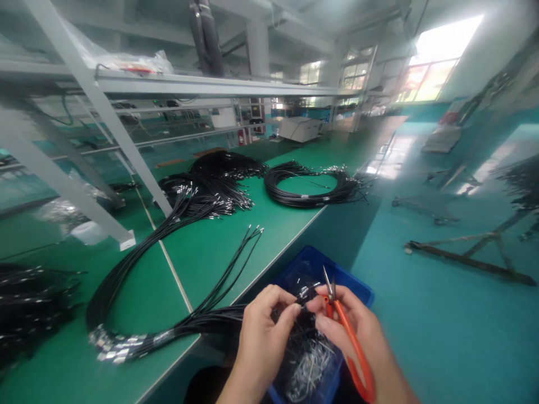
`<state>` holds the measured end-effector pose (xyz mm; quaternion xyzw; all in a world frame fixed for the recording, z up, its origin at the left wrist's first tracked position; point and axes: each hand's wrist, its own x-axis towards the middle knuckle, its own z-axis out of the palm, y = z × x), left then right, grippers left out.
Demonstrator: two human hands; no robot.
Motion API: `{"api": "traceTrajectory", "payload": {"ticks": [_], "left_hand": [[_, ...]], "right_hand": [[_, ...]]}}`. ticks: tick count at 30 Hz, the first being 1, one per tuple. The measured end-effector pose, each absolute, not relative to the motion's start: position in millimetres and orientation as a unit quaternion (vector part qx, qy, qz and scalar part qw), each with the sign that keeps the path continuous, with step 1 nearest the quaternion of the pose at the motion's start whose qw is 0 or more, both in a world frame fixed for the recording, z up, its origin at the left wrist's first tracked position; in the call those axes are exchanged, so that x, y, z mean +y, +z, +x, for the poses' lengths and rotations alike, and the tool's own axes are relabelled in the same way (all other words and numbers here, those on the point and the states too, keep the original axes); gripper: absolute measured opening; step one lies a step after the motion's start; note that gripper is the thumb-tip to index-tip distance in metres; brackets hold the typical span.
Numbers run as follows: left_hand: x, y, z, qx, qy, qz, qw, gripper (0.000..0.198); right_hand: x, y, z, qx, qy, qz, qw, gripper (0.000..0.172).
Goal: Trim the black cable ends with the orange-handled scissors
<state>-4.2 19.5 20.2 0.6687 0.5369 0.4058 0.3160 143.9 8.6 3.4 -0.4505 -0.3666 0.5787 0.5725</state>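
Note:
My left hand (269, 325) pinches the end of a black cable between thumb and fingertips, above a blue bin (357, 292). A bundle of black cables (210, 321) runs from behind that hand back onto the green bench. My right hand (357, 322) is closed on scissors (351, 342) with orange handles, their pointed blades tilted up and slightly parted. Its thumb and forefinger are close to the cable end; whether they touch it I cannot tell. Inside the bin lies a heap of thin pale scraps (309, 365).
A coiled cable bundle (311, 197) lies near the bench's right edge, beside piles of black cables (223, 165). More dark cables (33, 308) lie at left. A metal rack (122, 129) stands on the green bench (269, 224). A wheeled stand (471, 258) is on the floor.

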Motion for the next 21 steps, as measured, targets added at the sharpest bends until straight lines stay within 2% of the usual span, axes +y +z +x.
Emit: {"api": "traceTrajectory", "payload": {"ticks": [4, 11, 21], "left_hand": [[23.8, 26.7, -10.1, 0.522, 0.441, 0.619, 0.387, 0.010], [24.2, 25.5, -12.1, 0.465, 0.468, 0.538, 0.524, 0.013], [23.5, 26.4, -11.9, 0.459, 0.482, 0.520, 0.534, 0.014]], "right_hand": [[0.3, 11.0, 162.4, -0.389, 0.722, -0.342, 0.458, 0.032], [-10.2, 27.4, 162.9, -0.383, 0.771, -0.372, 0.347, 0.026], [-2.6, 15.1, 160.9, -0.391, 0.767, -0.367, 0.352, 0.032]]}}
